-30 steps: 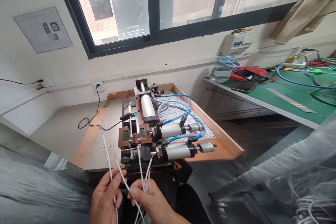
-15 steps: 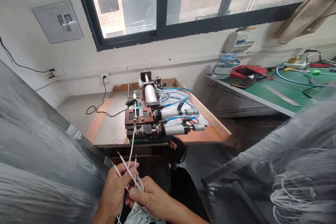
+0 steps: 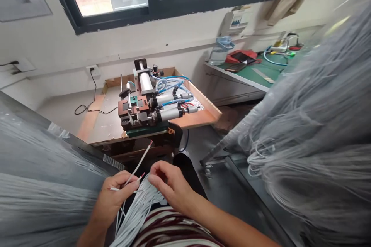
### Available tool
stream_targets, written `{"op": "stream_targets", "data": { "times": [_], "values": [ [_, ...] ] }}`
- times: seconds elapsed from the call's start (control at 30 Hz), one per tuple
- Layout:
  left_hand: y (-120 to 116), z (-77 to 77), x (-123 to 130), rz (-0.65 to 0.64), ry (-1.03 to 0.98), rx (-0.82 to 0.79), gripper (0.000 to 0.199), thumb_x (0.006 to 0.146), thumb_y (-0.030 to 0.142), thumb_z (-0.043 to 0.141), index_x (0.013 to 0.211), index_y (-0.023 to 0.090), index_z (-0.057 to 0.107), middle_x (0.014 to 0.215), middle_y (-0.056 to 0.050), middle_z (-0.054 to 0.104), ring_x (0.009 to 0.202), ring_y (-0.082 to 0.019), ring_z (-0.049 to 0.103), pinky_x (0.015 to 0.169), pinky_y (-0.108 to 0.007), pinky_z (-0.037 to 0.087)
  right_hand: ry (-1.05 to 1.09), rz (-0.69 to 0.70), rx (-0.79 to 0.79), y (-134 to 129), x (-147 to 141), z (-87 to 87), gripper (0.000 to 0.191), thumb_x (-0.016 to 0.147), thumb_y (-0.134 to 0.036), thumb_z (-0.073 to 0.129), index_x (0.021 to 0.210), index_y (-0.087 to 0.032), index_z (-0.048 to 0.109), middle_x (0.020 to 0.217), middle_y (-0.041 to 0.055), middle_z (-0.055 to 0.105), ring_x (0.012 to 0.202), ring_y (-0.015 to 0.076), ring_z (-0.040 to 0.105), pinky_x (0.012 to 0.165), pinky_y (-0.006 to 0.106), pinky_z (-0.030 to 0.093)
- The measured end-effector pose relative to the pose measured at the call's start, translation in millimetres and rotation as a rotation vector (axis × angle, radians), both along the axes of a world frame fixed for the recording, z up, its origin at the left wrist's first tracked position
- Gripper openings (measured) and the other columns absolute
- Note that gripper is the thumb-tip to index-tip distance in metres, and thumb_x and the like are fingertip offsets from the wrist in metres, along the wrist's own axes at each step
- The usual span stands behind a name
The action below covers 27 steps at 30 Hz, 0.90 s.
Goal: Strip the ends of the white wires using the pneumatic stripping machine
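Observation:
My left hand (image 3: 117, 193) is closed around a few thin white cables (image 3: 141, 159). One of them points up and away, showing a reddish tip, while shorter ends stick out by the thumb. A thick bundle of white cables (image 3: 139, 208) lies across my lap, below and between the hands. My right hand (image 3: 172, 185) is curled over the top of this bundle, thumb and forefinger close together; whatever may be between them is hidden. Ahead, on the table, stands a pneumatic machine (image 3: 135, 108) with silver cylinders and blue air hoses, apart from both hands.
Small scraps lie on the wooden table (image 3: 95, 133) around the machine. Plastic-wrapped cable hanks hang at the left (image 3: 43, 185) and right (image 3: 304, 154), close to my arms. A green-topped bench (image 3: 261, 75) holds a water jug (image 3: 220, 51), a phone and tools.
The cable that reached into the machine's front has come away from it. My hands have moved apart and closer to my body. The view has shifted right and down.

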State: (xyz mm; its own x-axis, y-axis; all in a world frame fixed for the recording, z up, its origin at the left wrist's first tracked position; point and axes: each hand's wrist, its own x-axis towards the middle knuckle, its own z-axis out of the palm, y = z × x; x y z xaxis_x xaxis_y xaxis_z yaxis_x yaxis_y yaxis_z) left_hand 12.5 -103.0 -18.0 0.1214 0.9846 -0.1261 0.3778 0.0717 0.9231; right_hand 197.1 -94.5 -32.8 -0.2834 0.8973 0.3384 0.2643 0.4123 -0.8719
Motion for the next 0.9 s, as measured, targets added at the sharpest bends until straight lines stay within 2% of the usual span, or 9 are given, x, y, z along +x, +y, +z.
{"op": "stream_targets", "data": {
  "times": [0.1,0.23,0.33,0.4,0.5,0.6,0.67,0.8,0.9],
  "values": [
    [-3,-1.0,1,-0.127,0.120,-0.027,0.018,0.070,0.031,0.057,0.059,0.019,0.064,0.060,0.000,0.048,0.060,-0.014,0.043,0.056,-0.027,0.031,-0.018,0.213,-0.261,-1,-4,-3.4,0.021,0.081,-0.027,0.044,0.065,-0.015,0.051,0.054,-0.0049,0.041,0.050,0.0073,0.037,0.046,0.018,0.030],
    [-5,-4.1,3,-0.256,0.178,-0.084,0.024,0.073,0.032,0.053,0.055,0.018,0.060,0.059,0.001,0.046,0.059,-0.013,0.042,0.055,-0.026,0.031,0.003,0.330,-0.327,0,0,-15.4,0.027,0.080,-0.023,0.042,0.053,-0.015,0.044,0.051,-0.0060,0.033,0.049,0.0066,0.031,0.046,0.018,0.025],
    [-5,-5.9,8,-0.343,0.223,-0.154,0.021,0.074,0.030,0.052,0.060,0.019,0.064,0.061,0.001,0.049,0.060,-0.013,0.045,0.055,-0.025,0.032,0.070,0.408,-0.415,-3,5,-27.8,0.028,0.078,-0.021,0.042,0.051,-0.016,0.040,0.051,-0.0057,0.032,0.050,0.0070,0.030,0.047,0.019,0.025],
    [-4,-8.2,13,-0.400,0.243,-0.186,0.019,0.074,0.028,0.052,0.067,0.019,0.067,0.064,0.000,0.053,0.062,-0.013,0.049,0.057,-0.025,0.033,0.143,0.427,-0.543,-7,5,-37.9,0.025,0.075,-0.020,0.043,0.051,-0.016,0.040,0.051,-0.0057,0.033,0.050,0.0071,0.029,0.046,0.020,0.024],
    [-4,-15.4,19,-0.466,0.261,-0.204,0.020,0.075,0.026,0.051,0.066,0.018,0.067,0.064,-0.001,0.055,0.061,-0.013,0.050,0.058,-0.025,0.033,0.338,0.369,-0.780,-16,-1,-56.0,0.022,0.066,-0.019,0.049,0.047,-0.016,0.038,0.046,-0.0068,0.029,0.047,0.0063,0.024,0.042,0.020,0.019],
    [-9,-25.2,21,-0.467,0.208,-0.272,0.021,0.075,0.027,0.050,0.065,0.017,0.066,0.062,-0.001,0.055,0.060,-0.013,0.049,0.058,-0.025,0.033,0.594,0.290,-0.978,-28,-10,-75.0,0.017,0.059,-0.019,0.047,0.043,-0.017,0.040,0.040,-0.0076,0.030,0.042,0.0055,0.022,0.040,0.020,0.016],
    [-14,-31.0,20,-0.437,0.148,-0.340,0.022,0.075,0.030,0.051,0.065,0.017,0.066,0.062,-0.001,0.055,0.060,-0.014,0.048,0.057,-0.026,0.033,0.675,0.282,-1.063,-35,-14,-84.7,0.012,0.056,-0.020,0.045,0.044,-0.017,0.043,0.037,-0.0079,0.032,0.038,0.0054,0.023,0.037,0.020,0.016],
    [-22,-38.9,15,-0.372,0.095,-0.415,0.026,0.074,0.032,0.051,0.057,0.016,0.063,0.054,0.001,0.047,0.054,-0.012,0.041,0.054,-0.026,0.029,0.719,0.313,-1.133,-41,-16,-91.3,0.014,0.056,-0.018,0.044,0.042,-0.017,0.041,0.036,-0.0080,0.032,0.035,0.0044,0.023,0.036,0.020,0.015],
    [-28,-43.5,9,-0.282,0.090,-0.461,0.027,0.073,0.033,0.053,0.052,0.016,0.058,0.053,0.002,0.044,0.055,-0.012,0.038,0.054,-0.026,0.028,0.804,0.280,-1.133,-38,-14,-90.5,0.019,0.058,-0.017,0.043,0.040,-0.018,0.037,0.036,-0.0079,0.031,0.033,0.0035,0.021,0.035,0.020,0.014]
  ]
}}
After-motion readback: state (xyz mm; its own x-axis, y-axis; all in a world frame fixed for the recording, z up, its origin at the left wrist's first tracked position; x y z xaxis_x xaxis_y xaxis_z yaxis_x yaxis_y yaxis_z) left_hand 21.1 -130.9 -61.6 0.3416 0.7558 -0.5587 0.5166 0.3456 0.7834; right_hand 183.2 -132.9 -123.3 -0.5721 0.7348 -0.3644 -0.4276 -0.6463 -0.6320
